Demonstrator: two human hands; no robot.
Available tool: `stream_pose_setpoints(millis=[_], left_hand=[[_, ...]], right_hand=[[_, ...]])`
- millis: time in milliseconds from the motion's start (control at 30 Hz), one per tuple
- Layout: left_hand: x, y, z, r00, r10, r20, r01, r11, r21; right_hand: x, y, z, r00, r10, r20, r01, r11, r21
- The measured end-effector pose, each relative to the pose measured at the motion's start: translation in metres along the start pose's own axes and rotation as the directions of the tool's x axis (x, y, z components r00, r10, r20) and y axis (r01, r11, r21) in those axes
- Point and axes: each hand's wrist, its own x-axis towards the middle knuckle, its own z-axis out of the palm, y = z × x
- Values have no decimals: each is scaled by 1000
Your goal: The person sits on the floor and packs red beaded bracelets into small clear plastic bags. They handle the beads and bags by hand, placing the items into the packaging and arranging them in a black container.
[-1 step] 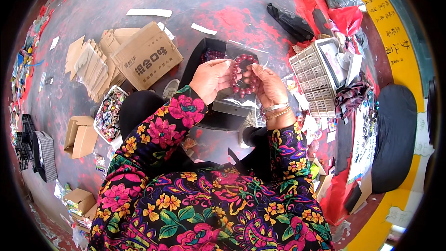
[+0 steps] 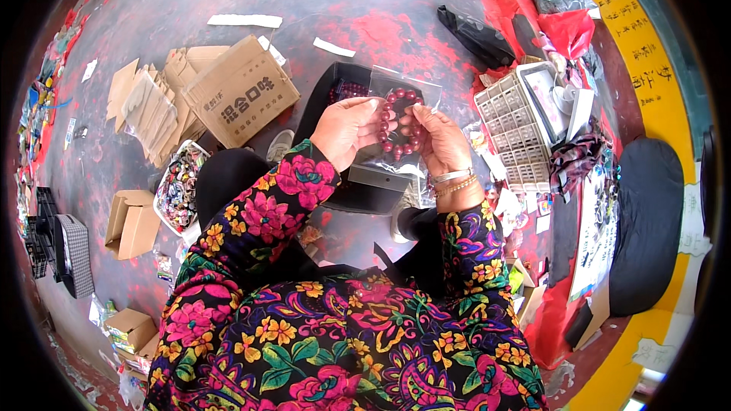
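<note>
A dark red beaded bracelet (image 2: 397, 151) hangs as an open loop between my two hands, above a black bin (image 2: 314, 95). Its left side is pinched between the thumb and fingers of my left hand (image 2: 346, 131). The fingers of my right hand (image 2: 443, 141) grip the loop's right side; that wrist wears a silver bangle and a gold-coloured chain. Clear plastic bags (image 2: 423, 90) lie over the bin behind and beneath the bracelet. More dark beads (image 2: 348, 90) show inside the bin, past my left hand, which hides part of the contents.
Left of the bin lie a closed cardboard box (image 2: 242, 91), flattened cardboard (image 2: 152, 110) and a white basket of small colourful items (image 2: 183, 186). An open carton (image 2: 131, 224) stands nearer. On the right are a beige plastic crate (image 2: 509, 125) and a black padded seat (image 2: 647, 224).
</note>
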Motion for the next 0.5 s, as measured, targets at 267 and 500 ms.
stream_pose_setpoints(millis=[267, 500], left_hand=[[0, 5, 0, 991, -79, 109, 84, 996, -39], [-2, -1, -3, 976, -141, 164, 141, 990, 11]], right_hand=[[-4, -1, 1, 999, -22, 23, 22, 1000, 12], [-8, 6, 5, 1000, -16, -21, 18, 998, 56]])
